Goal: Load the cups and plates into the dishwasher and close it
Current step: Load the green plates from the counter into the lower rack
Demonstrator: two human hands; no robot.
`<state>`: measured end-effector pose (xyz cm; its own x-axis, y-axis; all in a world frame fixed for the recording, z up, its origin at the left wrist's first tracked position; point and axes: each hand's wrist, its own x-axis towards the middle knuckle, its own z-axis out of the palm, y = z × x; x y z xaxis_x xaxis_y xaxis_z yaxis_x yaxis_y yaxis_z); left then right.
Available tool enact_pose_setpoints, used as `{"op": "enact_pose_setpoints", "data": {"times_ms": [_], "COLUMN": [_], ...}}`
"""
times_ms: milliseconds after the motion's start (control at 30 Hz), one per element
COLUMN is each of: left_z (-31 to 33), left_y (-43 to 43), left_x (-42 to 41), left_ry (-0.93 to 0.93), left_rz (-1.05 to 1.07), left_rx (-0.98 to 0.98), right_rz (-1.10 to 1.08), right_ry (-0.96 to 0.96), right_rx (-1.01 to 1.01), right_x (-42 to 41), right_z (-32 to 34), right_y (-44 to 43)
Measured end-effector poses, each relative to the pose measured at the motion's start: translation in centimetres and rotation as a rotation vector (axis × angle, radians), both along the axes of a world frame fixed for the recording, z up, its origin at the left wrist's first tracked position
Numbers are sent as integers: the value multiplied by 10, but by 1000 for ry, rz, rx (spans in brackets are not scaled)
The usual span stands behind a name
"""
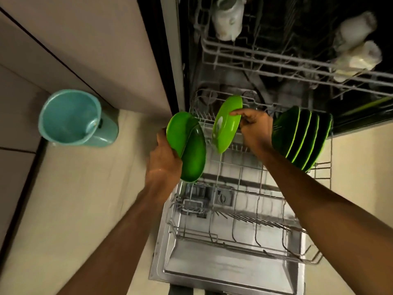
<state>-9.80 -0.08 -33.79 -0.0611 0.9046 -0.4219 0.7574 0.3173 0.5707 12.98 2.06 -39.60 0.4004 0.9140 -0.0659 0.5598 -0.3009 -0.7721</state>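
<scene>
The left hand (163, 160) grips two stacked green plates (189, 150) by their edge; the right hand (255, 128) pinches the rim of a single plate (226, 124), upright above the lower rack (234, 245). The rack's near rows lie open over the lowered door (212, 271). A row of plates (302, 137) stands along its far right edge; white cups (228, 18) sit in the upper rack (265, 54).

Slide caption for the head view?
Right hand holds a green plate over the lower rack; left hand grips two more plates.

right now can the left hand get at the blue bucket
Probably not: the left hand grips green plates, so it isn't free, though nothing stands between it and the blue bucket.
</scene>
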Motion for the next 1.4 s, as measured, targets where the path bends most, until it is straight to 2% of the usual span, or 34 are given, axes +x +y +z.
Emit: {"op": "enact_pose_setpoints", "data": {"times_ms": [233,467,567,800,1067,1267,1400], "left_z": [-13,-24,-28,-42,-70,-81,-87], "left_y": [4,20,30,52,78,86,85], "left_x": [7,18,24,47,81,104,114], "left_ry": [-37,-20,19,131,212,265,233], "left_rz": [-38,-78,-122,-219,-326,-396,-448], "left_rx": [41,149,177,191,290,285,258], "right_rz": [-15,98,144,185,104,101,104], "right_ry": [38,-96,-22,-85,100,142,144], "right_rx": [12,-169,-224,-145,-74,-101,-113], "right_x": [16,16,12,3,3,6,8], "right_z": [-37,-49,-52,-63,-72,-67,-64], "right_y": [16,7,4,-4,-11,-18,-25]}}
